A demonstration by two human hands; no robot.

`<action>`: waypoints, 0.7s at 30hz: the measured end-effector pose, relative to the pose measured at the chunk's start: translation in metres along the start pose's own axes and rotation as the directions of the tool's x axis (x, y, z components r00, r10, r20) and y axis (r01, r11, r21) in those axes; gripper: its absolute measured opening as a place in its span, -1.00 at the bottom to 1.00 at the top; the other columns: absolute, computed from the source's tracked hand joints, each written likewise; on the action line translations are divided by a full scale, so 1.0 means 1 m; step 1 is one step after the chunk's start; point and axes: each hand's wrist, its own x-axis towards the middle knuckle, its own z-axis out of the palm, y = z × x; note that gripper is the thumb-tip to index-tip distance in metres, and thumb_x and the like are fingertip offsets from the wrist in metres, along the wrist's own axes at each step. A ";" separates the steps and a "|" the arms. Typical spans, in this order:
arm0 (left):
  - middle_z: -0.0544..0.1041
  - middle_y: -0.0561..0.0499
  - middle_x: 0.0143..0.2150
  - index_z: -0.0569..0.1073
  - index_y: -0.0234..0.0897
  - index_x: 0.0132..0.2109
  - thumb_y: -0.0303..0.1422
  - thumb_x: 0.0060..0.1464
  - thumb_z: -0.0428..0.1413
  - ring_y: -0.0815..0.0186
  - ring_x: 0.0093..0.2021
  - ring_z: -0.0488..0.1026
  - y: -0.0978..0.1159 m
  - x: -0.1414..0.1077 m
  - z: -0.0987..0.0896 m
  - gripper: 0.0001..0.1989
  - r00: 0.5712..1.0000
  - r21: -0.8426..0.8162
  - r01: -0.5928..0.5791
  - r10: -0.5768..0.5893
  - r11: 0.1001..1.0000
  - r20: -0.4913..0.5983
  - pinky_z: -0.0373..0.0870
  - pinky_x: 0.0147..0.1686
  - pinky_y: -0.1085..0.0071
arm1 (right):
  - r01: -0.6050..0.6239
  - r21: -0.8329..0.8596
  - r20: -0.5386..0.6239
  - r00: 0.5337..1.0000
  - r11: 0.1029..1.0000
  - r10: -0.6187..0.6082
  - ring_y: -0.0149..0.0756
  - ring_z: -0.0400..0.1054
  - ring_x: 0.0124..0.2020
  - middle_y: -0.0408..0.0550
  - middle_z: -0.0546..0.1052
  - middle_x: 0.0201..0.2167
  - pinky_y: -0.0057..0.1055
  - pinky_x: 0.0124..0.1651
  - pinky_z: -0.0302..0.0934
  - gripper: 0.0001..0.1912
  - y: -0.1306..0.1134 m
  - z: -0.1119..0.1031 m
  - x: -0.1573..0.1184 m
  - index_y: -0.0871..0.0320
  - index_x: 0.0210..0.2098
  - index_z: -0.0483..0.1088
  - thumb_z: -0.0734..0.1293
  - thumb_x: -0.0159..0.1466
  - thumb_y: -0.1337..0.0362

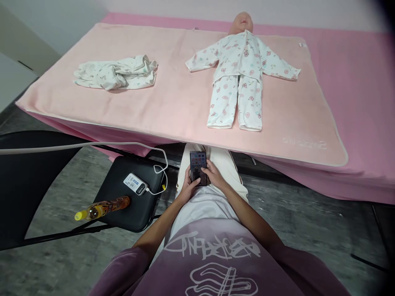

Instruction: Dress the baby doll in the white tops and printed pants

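Observation:
A dark smartphone (198,166) with lit app icons lies upright in my hands, above my lap. My left hand (188,186) is wrapped round its left edge, with the thumb over the lower screen. On the other side my right hand (214,174) grips the right edge, its thumb at the screen. Beyond the table edge a baby doll (242,24) lies on its back in a white patterned top (236,57) and matching trousers (249,102). Further left rests a crumpled white patterned garment (115,73).
A peach mat (173,98) covers much of the pink-draped table (364,102). Beside me, a black folding chair (123,218) holds a white power bank (135,183) and a bottle with a yellow cap (103,208). A white cable (138,144) runs from the power bank leftward.

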 end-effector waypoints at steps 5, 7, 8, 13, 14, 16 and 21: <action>0.31 -0.17 0.57 0.05 0.06 0.62 -0.10 0.16 0.45 -0.07 0.60 0.21 0.000 0.001 0.002 0.06 1.000 0.002 0.002 -0.002 1.000 -0.006 0.14 0.58 -0.11 | 0.008 -0.027 0.002 1.000 1.000 -0.008 -0.08 0.49 0.21 0.02 0.60 0.17 -0.10 0.38 0.32 -0.52 0.006 -0.001 0.002 0.05 0.28 0.39 0.39 0.40 0.11; 0.30 -0.16 0.58 0.06 0.07 0.62 -0.12 0.18 0.44 -0.06 0.60 0.21 0.001 0.000 0.001 0.04 1.000 0.016 -0.014 0.014 1.000 0.013 0.14 0.58 -0.09 | 0.005 -0.024 0.003 1.000 1.000 -0.004 -0.09 0.49 0.20 0.01 0.60 0.16 -0.10 0.37 0.33 -0.52 0.006 -0.001 0.002 0.05 0.27 0.39 0.39 0.40 0.12; 0.28 -0.15 0.59 0.06 0.07 0.62 -0.14 0.19 0.44 -0.06 0.60 0.22 0.002 0.000 0.001 0.04 0.999 0.028 -0.020 0.019 0.999 0.029 0.13 0.59 -0.09 | 0.001 -0.021 0.003 1.000 1.000 -0.001 -0.10 0.49 0.19 0.00 0.60 0.15 -0.11 0.36 0.33 -0.52 0.005 -0.001 0.002 0.05 0.27 0.39 0.39 0.40 0.12; 0.25 -0.18 0.60 -0.15 0.13 0.66 -0.25 0.15 0.48 -0.05 0.58 0.24 0.006 0.001 -0.009 0.22 0.985 0.108 0.050 -0.067 0.993 0.160 0.12 0.59 -0.12 | -0.008 -0.025 -0.034 0.999 1.000 0.007 -0.09 0.47 0.19 -0.03 0.60 0.12 -0.12 0.35 0.34 -0.57 0.000 -0.002 0.002 0.03 0.22 0.42 0.37 0.39 0.10; 0.24 -0.19 0.60 -0.20 0.14 0.67 -0.26 0.13 0.49 -0.06 0.58 0.24 0.006 0.002 -0.012 0.27 0.978 0.119 0.069 -0.090 0.991 0.186 0.12 0.58 -0.14 | -0.009 -0.041 -0.045 0.999 0.999 0.007 -0.07 0.46 0.20 -0.02 0.59 0.12 -0.11 0.35 0.34 -0.57 0.000 -0.002 0.001 0.03 0.21 0.43 0.37 0.39 0.10; 0.21 -0.20 0.61 -0.26 0.16 0.67 -0.27 0.11 0.50 -0.07 0.60 0.21 0.005 0.003 -0.016 0.32 0.970 0.125 0.090 -0.115 0.988 0.215 0.13 0.58 -0.15 | -0.009 -0.086 -0.058 0.998 0.996 0.004 -0.05 0.44 0.21 -0.02 0.59 0.13 -0.09 0.36 0.33 -0.55 0.000 -0.003 0.001 0.02 0.22 0.45 0.38 0.37 0.11; 0.22 -0.18 0.61 -0.23 0.18 0.67 -0.26 0.16 0.47 -0.08 0.62 0.18 0.003 0.005 -0.018 0.26 0.967 0.115 0.098 -0.122 0.989 0.226 0.04 0.61 -0.15 | 0.002 -0.127 -0.055 0.998 0.992 -0.009 -0.03 0.41 0.25 0.00 0.57 0.18 -0.07 0.40 0.29 -0.50 0.005 -0.003 0.005 0.02 0.28 0.45 0.37 0.37 0.13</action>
